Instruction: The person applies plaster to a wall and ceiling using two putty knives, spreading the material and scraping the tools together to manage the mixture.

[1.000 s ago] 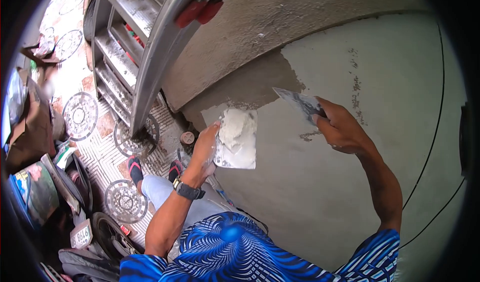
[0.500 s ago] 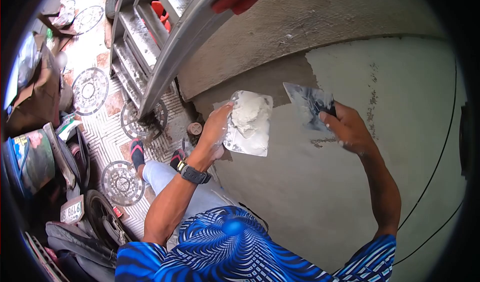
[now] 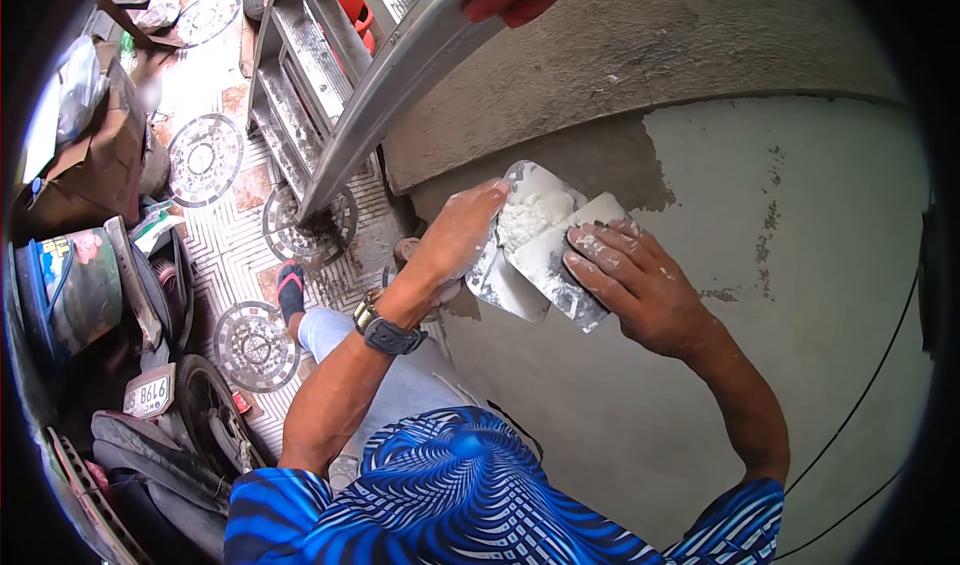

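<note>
**Right hand and left hand held close, white paste between**

A flat plate is pinched along its edge by the left hand, in front of the wall. A scraper is gripped by the right hand, its fingers spread over the face; the thumb is hidden. The plate is overlapped by the scraper beside the paste, though firm contact cannot be told.

Paste could be dropped if the plate were tipped or pushed too hard by the scraper's edge. Grip could be weakened by the smears on the fingers.

Beyond the left hand, reach is hemmed in by a metal ladder, its rail marked with a red wrapping. Footing on the patterned floor could be upset by the clutter: a wheel, a drum and a cardboard box are crowded along the far side.
</note>
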`<state>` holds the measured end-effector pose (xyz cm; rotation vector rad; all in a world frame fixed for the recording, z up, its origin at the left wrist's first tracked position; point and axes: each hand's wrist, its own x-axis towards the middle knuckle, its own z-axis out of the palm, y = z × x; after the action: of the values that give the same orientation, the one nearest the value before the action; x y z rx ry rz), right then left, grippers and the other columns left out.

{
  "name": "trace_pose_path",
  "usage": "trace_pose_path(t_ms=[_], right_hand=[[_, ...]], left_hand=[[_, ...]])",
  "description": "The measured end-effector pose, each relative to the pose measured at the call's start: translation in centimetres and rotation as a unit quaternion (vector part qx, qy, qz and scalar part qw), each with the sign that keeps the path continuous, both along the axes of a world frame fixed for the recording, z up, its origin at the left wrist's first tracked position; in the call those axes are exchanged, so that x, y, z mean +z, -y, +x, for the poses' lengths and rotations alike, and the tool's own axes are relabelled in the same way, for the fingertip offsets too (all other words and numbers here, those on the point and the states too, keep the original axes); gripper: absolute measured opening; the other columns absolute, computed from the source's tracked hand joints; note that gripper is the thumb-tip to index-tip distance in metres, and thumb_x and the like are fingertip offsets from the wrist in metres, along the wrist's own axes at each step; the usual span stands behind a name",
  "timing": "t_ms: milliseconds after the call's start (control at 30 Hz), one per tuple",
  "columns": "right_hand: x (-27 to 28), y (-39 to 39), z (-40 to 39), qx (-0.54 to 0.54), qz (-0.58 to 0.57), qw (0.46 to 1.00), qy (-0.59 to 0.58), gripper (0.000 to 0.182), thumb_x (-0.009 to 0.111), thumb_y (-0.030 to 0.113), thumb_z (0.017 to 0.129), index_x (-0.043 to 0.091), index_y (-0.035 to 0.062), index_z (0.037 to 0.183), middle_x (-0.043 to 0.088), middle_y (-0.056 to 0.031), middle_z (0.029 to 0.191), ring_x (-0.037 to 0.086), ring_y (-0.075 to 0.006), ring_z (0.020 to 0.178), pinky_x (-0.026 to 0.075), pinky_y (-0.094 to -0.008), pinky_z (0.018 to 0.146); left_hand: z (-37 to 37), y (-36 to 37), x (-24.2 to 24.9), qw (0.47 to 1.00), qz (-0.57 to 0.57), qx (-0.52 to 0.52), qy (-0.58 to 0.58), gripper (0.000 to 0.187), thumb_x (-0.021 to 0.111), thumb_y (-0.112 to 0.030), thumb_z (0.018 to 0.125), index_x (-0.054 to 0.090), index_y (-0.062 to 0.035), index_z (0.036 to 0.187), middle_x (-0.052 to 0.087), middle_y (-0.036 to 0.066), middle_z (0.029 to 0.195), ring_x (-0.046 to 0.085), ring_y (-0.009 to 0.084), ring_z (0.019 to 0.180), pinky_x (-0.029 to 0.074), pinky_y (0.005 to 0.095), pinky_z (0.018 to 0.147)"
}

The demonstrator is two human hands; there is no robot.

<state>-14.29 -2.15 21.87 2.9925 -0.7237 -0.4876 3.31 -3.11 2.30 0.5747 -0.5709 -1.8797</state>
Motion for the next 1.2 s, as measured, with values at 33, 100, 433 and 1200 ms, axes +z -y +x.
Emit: trace_pose_path(t_ms=[33,100,433,1200], right_hand=[[-0.2,-0.2,-0.1,0.0,0.0,1.0,-0.006,0.046,0.059,0.007,0.087,0.057,0.0053,0.132,0.058,-0.0153,0.133,0.055,-0.0302,0.124,0.042,-0.049,0.108],[-0.6,-0.5,-0.3,0.0,-0.001,1.0,-0.011,0.044,0.058,0.009,0.088,0.056,0.0051,0.132,0.057,-0.015,0.133,0.055,-0.03,0.123,0.042,-0.0489,0.108],[0.1,0.1,-1.4,-0.008,0.108,0.99,-0.092,0.052,0.06,0.001,0.083,0.054,0.0074,0.135,0.057,-0.0128,0.134,0.053,-0.0292,0.126,0.04,-0.047,0.109],[2.1,2.8,-0.3,-0.242,0.073,0.961,-0.113,0.025,0.054,0.007,0.094,0.061,0.0019,0.117,0.064,-0.0132,0.096,0.063,-0.0185,0.086,0.049,-0.0319,0.073]], left_hand=[[0.1,0.0,0.1,1.0,-0.007,0.003,0.018,0.039,0.044,-0.03,0.104,0.06,0.0051,0.106,0.064,0.004,0.101,0.051,0.0103,0.089,0.044,0.0297,0.081],[0.2,0.1,0.2,0.998,-0.022,0.01,0.054,0.039,0.044,-0.03,0.105,0.06,0.0053,0.105,0.063,0.004,0.1,0.05,0.01,0.089,0.044,0.0294,0.081],[-1.8,-0.7,-1.1,0.998,0.059,-0.012,-0.005,0.035,0.045,-0.026,0.103,0.06,0.0052,0.104,0.059,0.001,0.094,0.048,0.0083,0.085,0.043,0.0276,0.077],[7.3,-10.4,-7.1,0.985,0.076,0.146,0.054,0.048,0.044,-0.028,0.104,0.053,0.012,0.127,0.063,0.01,0.122,0.058,0.0137,0.108,0.043,0.0263,0.096]])
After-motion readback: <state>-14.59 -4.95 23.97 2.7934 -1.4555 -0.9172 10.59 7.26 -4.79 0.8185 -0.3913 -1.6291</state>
